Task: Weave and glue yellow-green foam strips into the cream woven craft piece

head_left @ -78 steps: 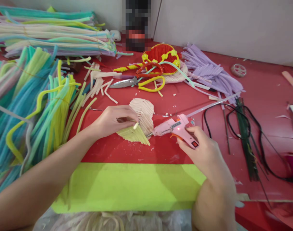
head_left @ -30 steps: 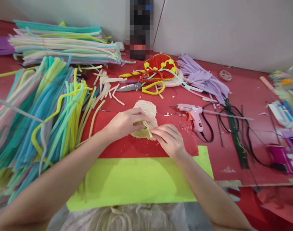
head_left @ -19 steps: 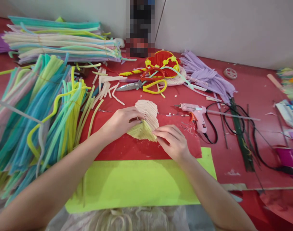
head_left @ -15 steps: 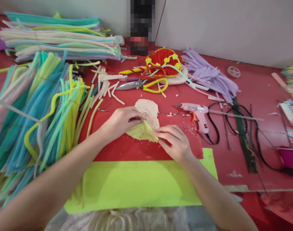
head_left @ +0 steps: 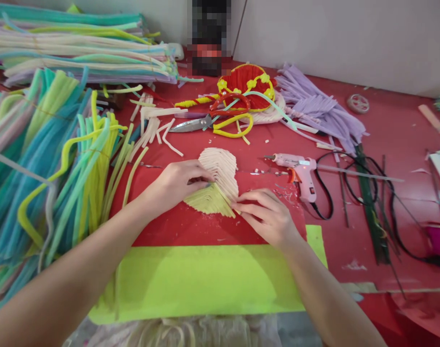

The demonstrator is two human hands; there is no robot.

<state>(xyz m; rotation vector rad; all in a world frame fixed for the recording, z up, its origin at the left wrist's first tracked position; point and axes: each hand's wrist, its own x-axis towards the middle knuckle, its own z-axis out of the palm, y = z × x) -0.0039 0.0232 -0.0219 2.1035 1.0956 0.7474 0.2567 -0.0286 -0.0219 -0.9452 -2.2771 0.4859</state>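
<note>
A heart-like leaf piece of pipe cleaners, its upper part cream (head_left: 215,161) and its lower part yellow (head_left: 205,201), lies flat on the red surface. Along the line where the colours meet runs a yellow pipe cleaner (head_left: 223,195). My left hand (head_left: 176,185) is pinched at the upper end of this strand, near the middle of the piece. At the piece's right edge, my right hand (head_left: 268,214) pinches the strand's lower end between thumb and fingers. The fingertips partly cover both ends.
Right of my hands lies a pink glue gun (head_left: 304,174) with a black cord. Scissors (head_left: 193,125) rest behind the piece, before a red and yellow fan-shaped item (head_left: 245,79). Pipe cleaner bundles (head_left: 57,144) crowd the left; a lilac bundle (head_left: 314,103) lies back right. A lime sheet (head_left: 205,282) is in front.
The camera view has shifted slightly. Both hands stay at the piece, and the yellow strand between them now shows more clearly along the colour line.
</note>
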